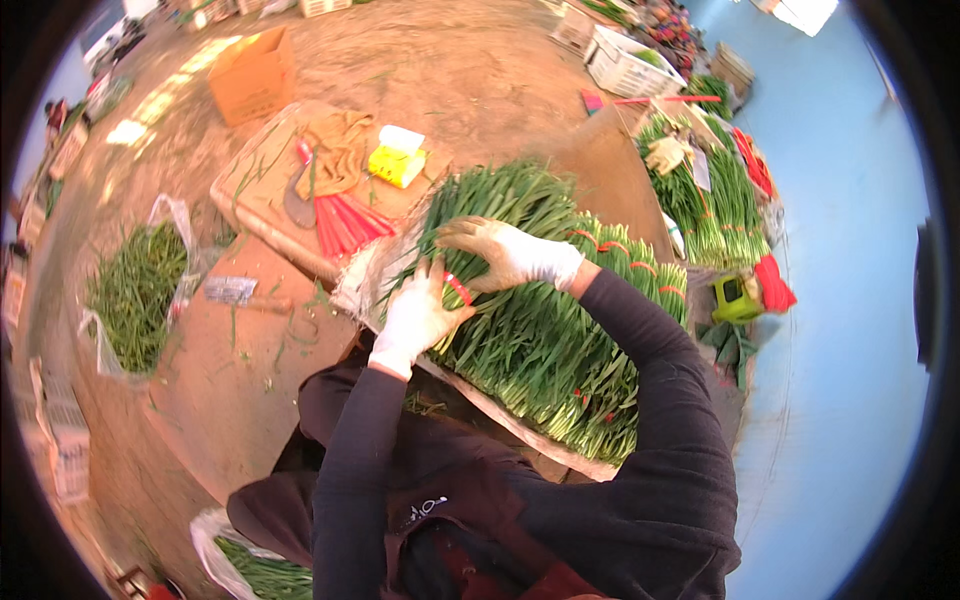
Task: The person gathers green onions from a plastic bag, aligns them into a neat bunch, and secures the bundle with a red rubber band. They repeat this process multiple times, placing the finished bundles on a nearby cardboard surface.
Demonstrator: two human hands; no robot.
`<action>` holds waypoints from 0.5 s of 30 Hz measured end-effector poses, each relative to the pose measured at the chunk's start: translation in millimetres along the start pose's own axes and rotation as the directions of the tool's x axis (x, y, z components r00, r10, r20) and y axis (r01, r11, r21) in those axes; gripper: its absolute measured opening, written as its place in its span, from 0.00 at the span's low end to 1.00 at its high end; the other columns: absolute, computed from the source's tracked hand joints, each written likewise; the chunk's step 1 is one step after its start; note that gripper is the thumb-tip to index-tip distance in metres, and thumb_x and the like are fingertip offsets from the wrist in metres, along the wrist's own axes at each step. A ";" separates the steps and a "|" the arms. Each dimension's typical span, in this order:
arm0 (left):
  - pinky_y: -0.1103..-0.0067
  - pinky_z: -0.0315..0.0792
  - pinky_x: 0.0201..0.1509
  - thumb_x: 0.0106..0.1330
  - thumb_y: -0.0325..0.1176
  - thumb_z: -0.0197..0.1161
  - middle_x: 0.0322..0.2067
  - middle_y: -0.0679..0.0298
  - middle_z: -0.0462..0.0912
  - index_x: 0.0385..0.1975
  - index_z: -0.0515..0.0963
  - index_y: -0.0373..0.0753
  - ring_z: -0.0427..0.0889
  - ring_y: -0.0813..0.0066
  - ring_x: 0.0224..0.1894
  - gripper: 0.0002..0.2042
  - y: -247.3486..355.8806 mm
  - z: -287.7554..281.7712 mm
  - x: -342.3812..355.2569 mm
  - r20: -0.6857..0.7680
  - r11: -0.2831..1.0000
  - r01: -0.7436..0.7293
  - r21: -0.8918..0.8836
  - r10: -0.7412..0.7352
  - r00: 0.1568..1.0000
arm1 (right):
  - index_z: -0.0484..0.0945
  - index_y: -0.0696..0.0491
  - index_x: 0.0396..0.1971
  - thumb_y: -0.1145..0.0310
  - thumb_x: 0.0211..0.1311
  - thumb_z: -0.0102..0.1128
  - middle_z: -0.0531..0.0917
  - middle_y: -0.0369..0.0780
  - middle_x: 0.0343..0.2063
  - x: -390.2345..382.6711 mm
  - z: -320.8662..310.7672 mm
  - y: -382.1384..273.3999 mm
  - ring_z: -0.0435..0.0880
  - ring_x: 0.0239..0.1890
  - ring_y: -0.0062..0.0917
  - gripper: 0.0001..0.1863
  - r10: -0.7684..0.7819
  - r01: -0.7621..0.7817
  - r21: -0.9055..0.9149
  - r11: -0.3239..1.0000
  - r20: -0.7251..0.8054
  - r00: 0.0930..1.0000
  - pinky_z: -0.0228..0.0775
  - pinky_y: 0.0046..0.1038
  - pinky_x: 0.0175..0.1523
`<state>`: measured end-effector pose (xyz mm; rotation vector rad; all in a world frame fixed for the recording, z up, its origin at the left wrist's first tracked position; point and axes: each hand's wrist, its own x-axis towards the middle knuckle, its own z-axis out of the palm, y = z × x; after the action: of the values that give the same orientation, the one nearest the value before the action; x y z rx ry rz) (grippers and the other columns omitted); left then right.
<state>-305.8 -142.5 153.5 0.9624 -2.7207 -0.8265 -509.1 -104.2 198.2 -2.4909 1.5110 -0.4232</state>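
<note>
Both my hands wear white gloves with soiled fingers. My left hand (pixel 412 318) closes around the near side of a bundle of garlic chives, its thumb beside the red band (pixel 458 288) tied round it. From the other side my right hand (pixel 508 254) grips the same bundle, fingers bent over the leaves. Under and to the right of my hands lies a wide pile of chive bundles (pixel 545 335), green leaves with pale stem ends. Several of them carry red bands. Leaves partly hide my fingertips.
A padded board (pixel 250 195) at left bears red strips (pixel 345 222), a brown cloth (pixel 338 150) and a yellow packet (pixel 396 165). A bag of loose greens (pixel 135 290) stands farther left. More bundles (pixel 735 200) lie at right by the blue wall (pixel 840 300); an orange box (pixel 252 78) stands behind.
</note>
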 end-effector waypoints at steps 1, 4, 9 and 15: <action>0.62 0.71 0.56 0.52 0.50 0.70 0.62 0.47 0.64 0.67 0.55 0.37 0.74 0.49 0.56 0.45 1.7 3.1 -1.0 -0.056 0.999 -0.034 0.019 0.035 0.998 | 0.72 0.55 0.58 0.55 0.47 0.70 0.72 0.52 0.58 4.4 -1.9 2.6 0.68 0.62 0.46 0.37 0.025 -0.018 0.089 0.996 -0.087 0.996 0.63 0.40 0.65; 0.61 0.72 0.53 0.53 0.46 0.70 0.61 0.50 0.66 0.65 0.57 0.37 0.74 0.52 0.54 0.42 5.8 15.0 -4.7 -0.095 0.991 -0.027 0.130 0.039 0.995 | 0.78 0.52 0.51 0.50 0.62 0.57 0.79 0.48 0.51 18.9 9.6 15.6 0.70 0.61 0.44 0.25 -0.150 0.103 -0.186 0.977 -0.258 0.955 0.59 0.43 0.66; 0.65 0.75 0.49 0.53 0.46 0.69 0.60 0.50 0.66 0.65 0.60 0.37 0.75 0.52 0.53 0.40 5.4 22.9 -6.5 -0.081 0.977 -0.042 0.208 0.060 0.995 | 0.84 0.52 0.26 0.52 0.64 0.54 0.84 0.41 0.27 11.5 58.0 46.3 0.80 0.42 0.39 0.19 0.209 -0.241 -0.110 0.964 -0.241 0.948 0.64 0.43 0.59; 0.59 0.66 0.61 0.52 0.53 0.69 0.62 0.44 0.65 0.66 0.57 0.35 0.68 0.49 0.62 0.45 7.8 4.7 8.1 -0.024 0.974 -0.072 0.214 0.079 0.997 | 0.84 0.52 0.30 0.58 0.60 0.58 0.84 0.42 0.30 13.0 72.4 58.7 0.80 0.40 0.37 0.13 0.212 -0.251 -0.104 0.962 -0.290 0.933 0.67 0.39 0.54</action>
<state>-317.8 -140.4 153.4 0.8939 -2.8405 -0.5082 -527.5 -141.3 113.6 -2.3885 1.9820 -0.6677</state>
